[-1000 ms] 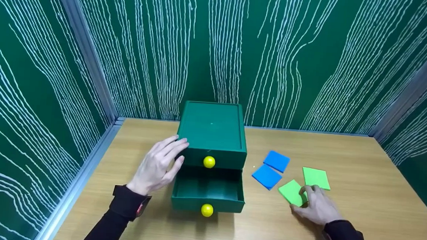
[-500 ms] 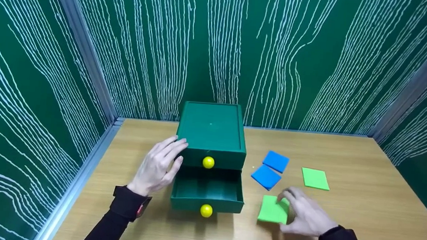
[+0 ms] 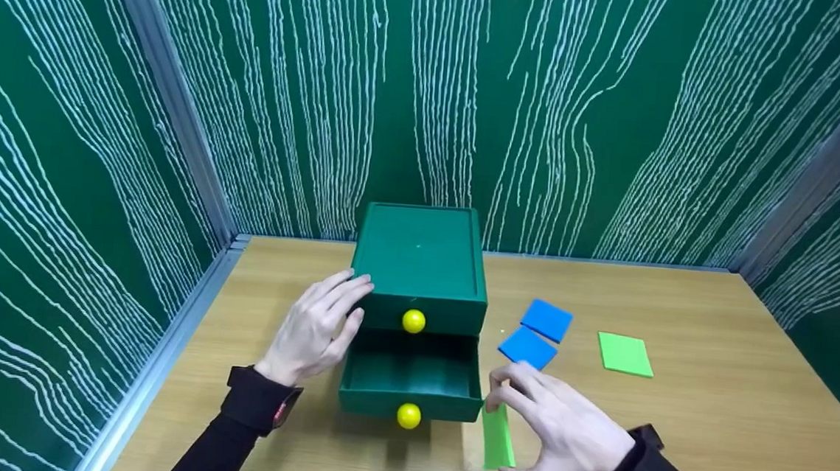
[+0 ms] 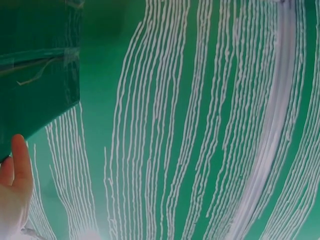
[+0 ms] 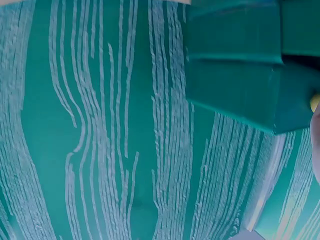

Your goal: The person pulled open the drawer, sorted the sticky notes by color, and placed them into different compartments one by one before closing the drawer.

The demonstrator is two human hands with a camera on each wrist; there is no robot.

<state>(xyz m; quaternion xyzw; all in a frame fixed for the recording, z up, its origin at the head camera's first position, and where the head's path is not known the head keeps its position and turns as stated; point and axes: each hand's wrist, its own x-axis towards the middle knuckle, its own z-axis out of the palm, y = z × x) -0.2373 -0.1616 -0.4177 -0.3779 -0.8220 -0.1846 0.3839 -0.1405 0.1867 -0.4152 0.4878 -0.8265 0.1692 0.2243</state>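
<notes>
A green two-drawer cabinet (image 3: 422, 254) stands mid-table, its upper drawer closed and its lower drawer (image 3: 452, 409) pulled out. Both have round yellow knobs. Nothing lies on the visible floor of the lower drawer. Resting against the cabinet's upper left edge is my left hand (image 3: 314, 324), fingers fairly straight; the left wrist view catches some of its fingers (image 4: 21, 165). My right hand (image 3: 561, 430) holds a thin light green square (image 3: 497, 440) by its edges between thumb and fingers. Tilted steeply, the square is close beside the drawer's front right corner.
Two blue squares (image 3: 547, 320) lie close together right of the cabinet, the nearer one partly behind my right fingers. Farther right is another light green square (image 3: 624, 354). Green walls with white wavy lines and grey metal corner posts (image 3: 171, 100) surround the wooden table (image 3: 733, 405).
My right hand has taken the nearer light green square off the table and carried it left to the open drawer, tilting it nearly on edge. The left hand has stayed on the cabinet.
</notes>
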